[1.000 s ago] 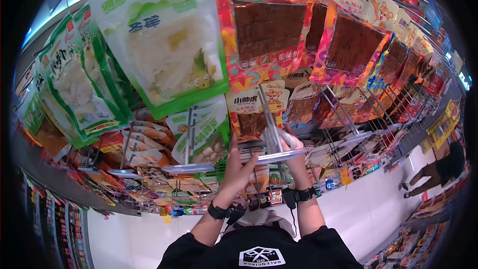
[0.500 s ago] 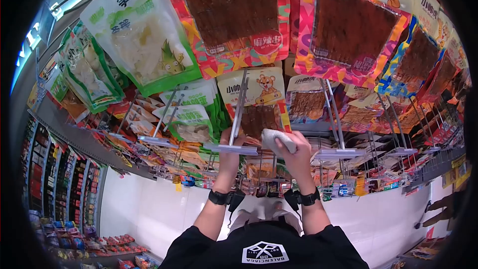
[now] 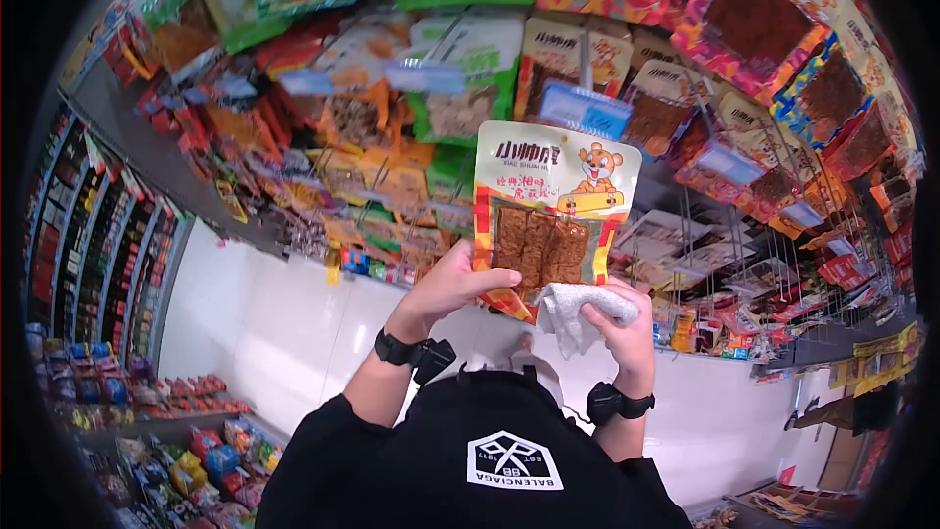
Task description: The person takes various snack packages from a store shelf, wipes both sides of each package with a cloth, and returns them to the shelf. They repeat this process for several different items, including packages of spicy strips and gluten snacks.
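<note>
A snack packet [image 3: 548, 201] with a cartoon tiger, a cream top and a clear window onto brown contents is held upright in front of me. My left hand [image 3: 455, 284] grips its lower left side, thumb across the front. In my right hand [image 3: 625, 328] is a folded light-grey cloth [image 3: 578, 316], pressed close against the packet's lower right corner. Black straps circle both wrists. Right behind the packet's top sits a blue price tag [image 3: 585, 110] at the end of a display hook.
Rows of hanging snack packets [image 3: 460, 88] fill the rack ahead. Lower hooks with more packets [image 3: 685, 255] spread to the right. Shelves of goods [image 3: 98, 304] stand at the left, above bins of colourful packages [image 3: 211, 460]. White floor [image 3: 264, 304] lies below.
My left hand has brought a packet out from the rack toward me. The right hand with the cloth has come down beside it. My view has turned, shifting the rack.
</note>
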A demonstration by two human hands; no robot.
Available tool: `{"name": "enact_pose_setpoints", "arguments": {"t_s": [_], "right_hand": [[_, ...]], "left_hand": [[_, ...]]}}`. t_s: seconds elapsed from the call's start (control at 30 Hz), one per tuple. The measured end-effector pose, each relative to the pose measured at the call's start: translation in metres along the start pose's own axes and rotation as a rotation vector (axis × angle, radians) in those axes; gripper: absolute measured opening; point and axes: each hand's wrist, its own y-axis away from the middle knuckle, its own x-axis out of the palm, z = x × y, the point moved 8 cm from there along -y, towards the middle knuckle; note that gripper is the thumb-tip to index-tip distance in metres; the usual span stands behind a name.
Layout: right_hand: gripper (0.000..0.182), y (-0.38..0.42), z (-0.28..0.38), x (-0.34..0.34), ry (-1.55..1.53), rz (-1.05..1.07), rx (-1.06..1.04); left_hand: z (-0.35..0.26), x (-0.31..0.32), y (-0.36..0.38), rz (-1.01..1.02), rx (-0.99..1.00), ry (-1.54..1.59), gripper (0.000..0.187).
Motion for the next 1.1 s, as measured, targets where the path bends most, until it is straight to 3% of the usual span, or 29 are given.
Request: {"name": "enact_pose_setpoints", "arguments": {"t_s": [0.1,0.17,0.27,0.3,0.37,0.4,0.43,0.47,0.57,0.63,0.67,0.7,0.77,0.9,0.97,1.0,1.07,1.1], "right_hand": [[0.019,0.049,-0.016,0.032,0.043,0.038,0.09],[0.019,0.067,-0.031,0.057,0.054,0.017,0.106],[0.02,0.099,-0.046,0.075,0.314,-0.224,0.065],[0.02,0.113,-0.056,0.083,0.324,-0.245,0.071],[0.027,0.15,-0.091,0.082,0.23,-0.508,0.287],[0.034,0.162,-0.094,0.089,0.253,-0.542,0.234],[0.034,0.173,-0.102,0.095,0.266,-0.542,0.238],[0.035,0.18,-0.102,0.105,0.282,-0.536,0.23],[0.041,0.194,-0.117,0.14,0.373,-0.427,0.205],[0.048,0.193,-0.117,0.183,0.699,-0.192,0.101],[0.051,0.201,-0.128,0.201,0.73,-0.099,0.098],[0.052,0.202,-0.123,0.22,0.711,-0.066,0.092],[0.054,0.212,-0.116,0.25,0.789,0.081,-0.017],[0.057,0.229,-0.11,0.267,0.748,0.229,-0.093],[0.059,0.232,-0.107,0.256,0.789,0.196,-0.132],[0.059,0.234,-0.109,0.253,0.785,0.215,-0.125],[0.06,0.236,-0.107,0.231,0.757,-0.025,-0.095],[0.06,0.243,-0.104,0.231,0.752,-0.022,-0.079]], "left_hand": [[0.02,-0.002,0.035,0.097,-0.023,0.068,0.046],[0.049,-0.014,0.054,0.047,-0.043,0.079,0.043],[0.109,-0.033,0.09,0.001,-0.076,0.08,0.037],[0.134,-0.041,0.103,-0.053,-0.076,0.061,0.034],[0.172,-0.053,0.131,-0.091,-0.073,0.049,0.031],[0.192,-0.058,0.149,-0.093,-0.16,-0.128,0.034],[0.214,-0.062,0.167,-0.1,-0.245,-0.303,0.037],[0.227,-0.057,0.182,-0.103,-0.25,-0.288,0.037],[0.255,-0.041,0.221,-0.162,-0.281,-0.007,0.035],[0.266,-0.027,0.235,-0.15,-0.333,0.266,0.044],[0.303,-0.03,0.242,-0.139,-0.393,0.274,0.049],[0.294,-0.03,0.247,-0.204,-0.407,0.37,0.046],[0.279,-0.033,0.251,-0.358,-0.276,0.552,0.043],[0.263,-0.052,0.265,-0.549,-0.08,0.546,0.043],[0.253,-0.04,0.277,-0.436,-0.049,0.605,0.044],[0.252,-0.03,0.288,-0.42,-0.13,0.577,0.044],[0.259,-0.012,0.303,-0.365,-0.156,0.508,0.043],[0.265,0.004,0.311,-0.293,-0.185,0.439,0.043]]}}
